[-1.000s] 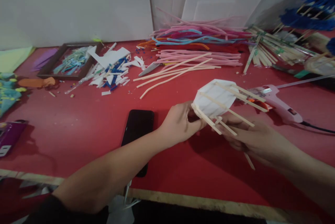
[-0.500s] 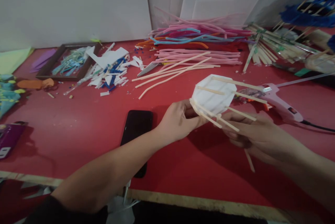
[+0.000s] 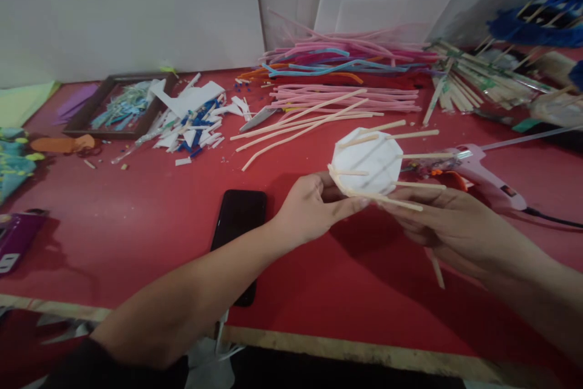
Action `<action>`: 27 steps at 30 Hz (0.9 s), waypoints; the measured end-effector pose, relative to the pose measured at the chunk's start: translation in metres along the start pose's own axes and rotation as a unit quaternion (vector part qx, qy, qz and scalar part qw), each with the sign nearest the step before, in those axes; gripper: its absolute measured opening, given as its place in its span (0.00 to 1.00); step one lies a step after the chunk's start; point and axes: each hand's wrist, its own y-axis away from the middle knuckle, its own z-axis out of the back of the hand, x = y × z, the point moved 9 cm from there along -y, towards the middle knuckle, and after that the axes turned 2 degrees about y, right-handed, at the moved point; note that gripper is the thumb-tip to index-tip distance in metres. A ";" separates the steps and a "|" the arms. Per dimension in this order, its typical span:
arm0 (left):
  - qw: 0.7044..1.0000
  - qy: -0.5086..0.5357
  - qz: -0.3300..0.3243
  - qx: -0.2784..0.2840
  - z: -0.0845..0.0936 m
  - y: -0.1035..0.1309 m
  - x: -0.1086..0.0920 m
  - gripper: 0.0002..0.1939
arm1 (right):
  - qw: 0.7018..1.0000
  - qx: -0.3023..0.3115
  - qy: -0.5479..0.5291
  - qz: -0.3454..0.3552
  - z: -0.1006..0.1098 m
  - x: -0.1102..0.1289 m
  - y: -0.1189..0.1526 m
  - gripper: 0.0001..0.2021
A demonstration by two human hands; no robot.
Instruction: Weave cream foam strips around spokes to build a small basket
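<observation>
A white octagonal piece (image 3: pixel 368 158) with several pale sticks (image 3: pixel 416 133) standing from its rim is held above the table, its flat face toward me. My left hand (image 3: pixel 314 206) pinches its lower left edge between thumb and fingers. At the lower right edge my right hand (image 3: pixel 432 216) has closed fingers around a cream pipe cleaner, whose loose end (image 3: pixel 437 270) hangs below the hand. Part of that pipe cleaner lies along the octagon's lower edge. My right fingertips are partly hidden behind the sticks.
A black phone (image 3: pixel 241 219) lies by my left forearm. A pink glue gun (image 3: pixel 492 179) with a cord rests at right. Behind lie cream pipe cleaners (image 3: pixel 296 128), pink pipe cleaners (image 3: pixel 346 98), paper scraps (image 3: pixel 191 104), a brown frame (image 3: pixel 98 128) and wooden sticks (image 3: pixel 460 88).
The octagonal piece has turned and tilted in my hands, so its sticks point more to the right and up. Both hands keep their hold; the right has shifted slightly.
</observation>
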 end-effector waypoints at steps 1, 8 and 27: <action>1.000 -0.001 0.002 0.002 -0.001 0.000 0.000 0.26 | 1.000 0.000 0.002 0.004 0.001 0.000 0.000 0.28; 1.000 -0.013 -0.020 0.002 -0.003 0.002 -0.005 0.27 | 0.999 0.013 0.017 0.044 0.005 -0.008 -0.005 0.25; 0.995 -0.094 -0.032 0.008 -0.003 0.005 -0.007 0.18 | 0.992 -0.019 0.099 0.078 0.005 0.009 0.003 0.23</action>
